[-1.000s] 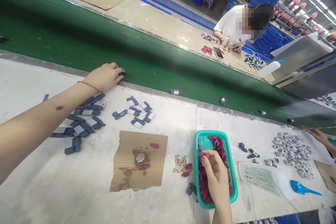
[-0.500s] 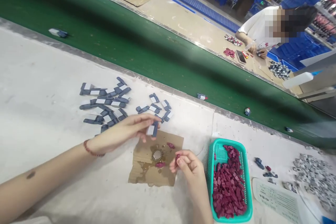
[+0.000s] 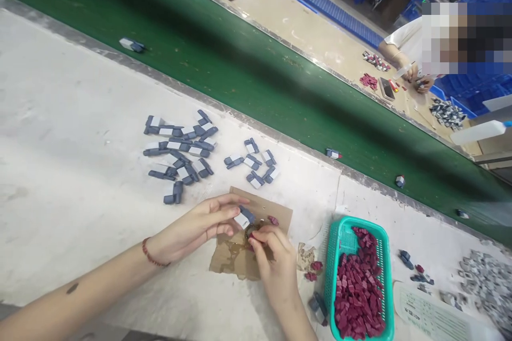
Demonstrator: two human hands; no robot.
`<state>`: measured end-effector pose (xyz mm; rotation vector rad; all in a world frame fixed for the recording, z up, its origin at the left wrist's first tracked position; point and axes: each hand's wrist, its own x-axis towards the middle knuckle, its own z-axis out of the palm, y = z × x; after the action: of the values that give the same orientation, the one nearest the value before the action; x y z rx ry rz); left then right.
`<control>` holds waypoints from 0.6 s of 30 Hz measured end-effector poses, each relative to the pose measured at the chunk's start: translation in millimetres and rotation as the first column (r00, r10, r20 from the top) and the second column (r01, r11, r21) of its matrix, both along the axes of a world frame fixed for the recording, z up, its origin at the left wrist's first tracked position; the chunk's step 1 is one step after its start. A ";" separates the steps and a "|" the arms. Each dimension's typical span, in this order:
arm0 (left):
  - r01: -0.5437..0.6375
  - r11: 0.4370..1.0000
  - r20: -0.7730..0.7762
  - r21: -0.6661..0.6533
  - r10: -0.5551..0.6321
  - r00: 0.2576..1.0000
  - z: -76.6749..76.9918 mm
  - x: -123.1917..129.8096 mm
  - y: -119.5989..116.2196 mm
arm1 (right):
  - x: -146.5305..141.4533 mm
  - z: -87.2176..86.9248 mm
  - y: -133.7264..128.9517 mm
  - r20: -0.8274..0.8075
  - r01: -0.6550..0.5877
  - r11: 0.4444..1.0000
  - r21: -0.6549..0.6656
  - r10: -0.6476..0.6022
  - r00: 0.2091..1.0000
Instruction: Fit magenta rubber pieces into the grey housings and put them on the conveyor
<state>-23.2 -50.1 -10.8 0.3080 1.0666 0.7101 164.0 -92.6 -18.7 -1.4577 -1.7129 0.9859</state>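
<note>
Between the thumb and fingers of my left hand (image 3: 204,226) is a grey-and-white plastic part (image 3: 245,217), held above a piece of brown cardboard (image 3: 236,261). My right hand (image 3: 276,261) pinches a small dark red piece (image 3: 252,235), close to the grey-and-white part; whether the two touch I cannot tell. Under my right fingers a small round cap-like dish (image 3: 251,231) is partly hidden on the cardboard, with wet brownish stains around it. Another dark red piece (image 3: 273,220) lies near the cardboard's right edge.
Several grey-and-white parts (image 3: 178,145) lie on the white table, left and behind. At right stands a green basket (image 3: 331,277) of dark red pieces, beside a heap of grey pieces (image 3: 486,282). A green conveyor belt (image 3: 240,80) carries scattered parts; a co-worker (image 3: 412,37) sits beyond it.
My two hands have come together over the round dish, the right one moving left with the red piece. The camera view has shifted, uncovering red pieces and a grey part beside the basket.
</note>
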 end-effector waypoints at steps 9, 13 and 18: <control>0.053 0.999 0.149 -0.001 -0.052 0.987 -3.5 0.2 -4.3 | 2.1 0.8 1.0 -0.061 0.072 0.996 -0.046 -0.075 0.995; 0.028 0.996 0.090 0.081 -0.035 0.995 -7.4 6.2 -8.8 | 2.8 7.7 3.9 -0.334 0.253 0.928 -0.274 -0.339 0.880; 0.045 0.987 0.045 0.154 -0.053 0.998 -7.5 9.5 -12.4 | -3.5 18.6 3.5 -0.493 0.311 0.894 -0.322 -0.439 0.751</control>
<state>-13.7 -62.5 -18.2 0.4453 0.9567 0.7531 160.5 -89.1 0.0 -1.3921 -0.8610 1.2425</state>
